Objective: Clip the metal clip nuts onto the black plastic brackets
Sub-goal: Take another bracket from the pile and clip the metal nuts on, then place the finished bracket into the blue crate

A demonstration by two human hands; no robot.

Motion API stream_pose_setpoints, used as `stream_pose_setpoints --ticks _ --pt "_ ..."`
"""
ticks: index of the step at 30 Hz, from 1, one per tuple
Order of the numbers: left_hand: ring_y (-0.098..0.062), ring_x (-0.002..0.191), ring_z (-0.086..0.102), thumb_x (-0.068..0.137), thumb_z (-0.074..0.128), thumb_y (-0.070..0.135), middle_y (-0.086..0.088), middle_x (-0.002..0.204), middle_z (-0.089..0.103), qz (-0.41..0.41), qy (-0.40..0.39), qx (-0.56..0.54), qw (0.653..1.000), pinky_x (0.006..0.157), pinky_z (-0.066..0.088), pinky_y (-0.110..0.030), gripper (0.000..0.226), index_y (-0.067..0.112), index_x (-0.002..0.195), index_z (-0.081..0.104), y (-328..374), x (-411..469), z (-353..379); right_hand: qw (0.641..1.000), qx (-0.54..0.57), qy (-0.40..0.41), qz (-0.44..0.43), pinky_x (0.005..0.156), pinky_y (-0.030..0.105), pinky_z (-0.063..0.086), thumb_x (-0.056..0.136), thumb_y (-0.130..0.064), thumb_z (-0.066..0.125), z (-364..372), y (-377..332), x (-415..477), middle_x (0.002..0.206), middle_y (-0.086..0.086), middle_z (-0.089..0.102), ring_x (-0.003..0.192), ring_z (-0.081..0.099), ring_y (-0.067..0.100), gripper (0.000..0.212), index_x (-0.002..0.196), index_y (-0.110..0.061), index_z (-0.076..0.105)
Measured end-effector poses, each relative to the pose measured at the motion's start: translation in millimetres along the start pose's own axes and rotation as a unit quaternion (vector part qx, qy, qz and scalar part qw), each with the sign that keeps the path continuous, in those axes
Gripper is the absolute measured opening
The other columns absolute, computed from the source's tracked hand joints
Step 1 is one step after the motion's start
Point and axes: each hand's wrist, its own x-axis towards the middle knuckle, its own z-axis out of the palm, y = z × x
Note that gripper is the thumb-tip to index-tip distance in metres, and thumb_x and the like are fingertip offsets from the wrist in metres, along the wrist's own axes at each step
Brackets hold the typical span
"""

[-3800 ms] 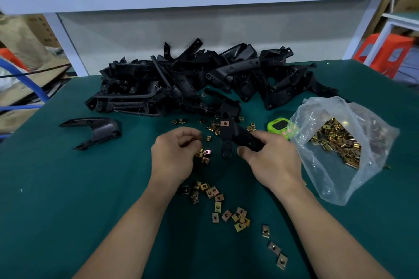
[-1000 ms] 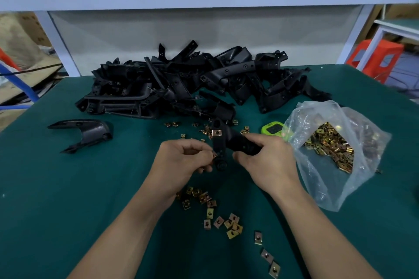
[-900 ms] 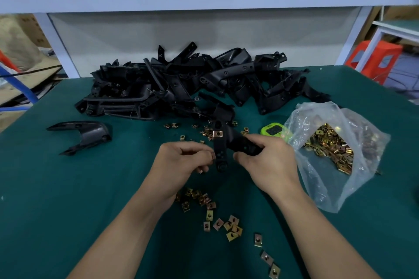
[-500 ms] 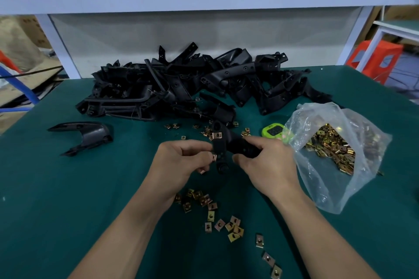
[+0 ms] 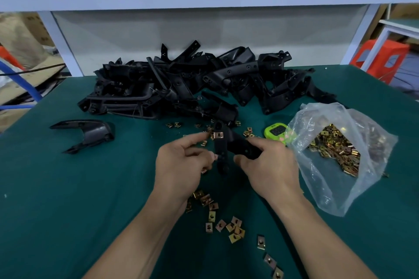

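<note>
Nearest, across the green tabletop [image 5: 68,210]: loose clip nuts [image 5: 226,224], scattered within easy reach. Just beyond, pinched in the left hand [image 5: 181,163], a tight fingertip grip: what looks like one small clip nut [image 5: 215,156], touching the near left edge of the black bracket [image 5: 226,146]. Clenched round that bracket's right arm, holding it above the cloth: the right hand [image 5: 269,163], fingers curled over. Best to keep the bracket braced, line the nut's open mouth square to the tab edge, then push straight on until seated over the hole (skewed, likely to jam or spring off). Already clipped on the upper tab: a fitted nut [image 5: 218,135]. Farther right, a plastic bag [image 5: 340,188] of nuts; farthest back, heaped brackets [image 5: 192,88] not yet fitted.
</note>
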Motion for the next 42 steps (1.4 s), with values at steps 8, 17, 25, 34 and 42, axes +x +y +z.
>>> stream_pose_setpoints --ticks 8,17,25,34,42 --pt "-0.012 0.06 0.065 0.08 0.077 -0.001 -0.005 0.066 0.073 -0.019 0.059 -0.057 0.996 0.065 0.054 -0.021 0.035 0.027 0.1 0.077 -4.7 -3.5 8.1 1.0 -0.012 0.017 0.013 0.053 0.027 0.044 0.081 -0.043 0.078 2.6 -3.2 -4.7 0.063 -0.015 0.063 0.061 0.059 0.008 0.015 0.092 -0.035 0.072" --pt "-0.01 0.065 0.07 0.082 0.08 0.024 0.009 0.071 0.076 0.044 0.024 0.123 0.991 0.07 0.056 -0.029 0.036 0.054 0.099 0.068 -4.4 -6.4 8.2 0.999 -0.03 0.035 -0.007 0.062 0.031 0.046 0.082 -0.045 0.077 6.4 -6.4 -10.2 0.076 -0.016 0.064 0.071 0.059 0.014 0.018 0.093 -0.033 0.068" --pt "0.01 0.076 0.068 0.079 0.084 0.037 0.03 0.076 0.072 0.12 -0.004 0.199 0.973 0.064 0.049 -0.005 0.021 0.054 0.08 0.072 -1.5 -19.0 18.7 0.997 0.048 0.042 0.036 0.058 0.028 0.047 0.08 -0.046 0.078 1.7 -6.3 -3.3 0.072 -0.014 0.067 0.067 0.063 0.011 0.021 0.096 -0.034 0.071" --pt "-0.013 0.05 0.051 0.087 0.064 0.041 0.01 0.053 0.055 0.19 0.081 0.316 0.926 0.052 0.044 -0.03 0.037 0.021 0.06 0.05 -9.3 -18.1 18.8 0.999 0.035 0.027 0.021 0.073 0.039 0.055 0.086 -0.049 0.072 10.8 -14.2 -13.5 0.086 -0.013 0.068 0.076 0.063 0.014 0.021 0.102 -0.036 0.067" --pt "-0.015 0.045 0.045 0.09 0.057 0.029 0.006 0.049 0.046 0.235 0.087 0.341 0.906 0.056 0.04 -0.033 0.023 0.026 0.071 0.046 4.9 -25.7 20.3 0.998 0.033 -0.015 -0.05 0.075 0.041 0.055 0.089 -0.025 0.07 0.7 -28.0 -27.2 0.093 -0.012 0.061 0.082 0.061 0.016 0.02 0.104 -0.035 0.061"
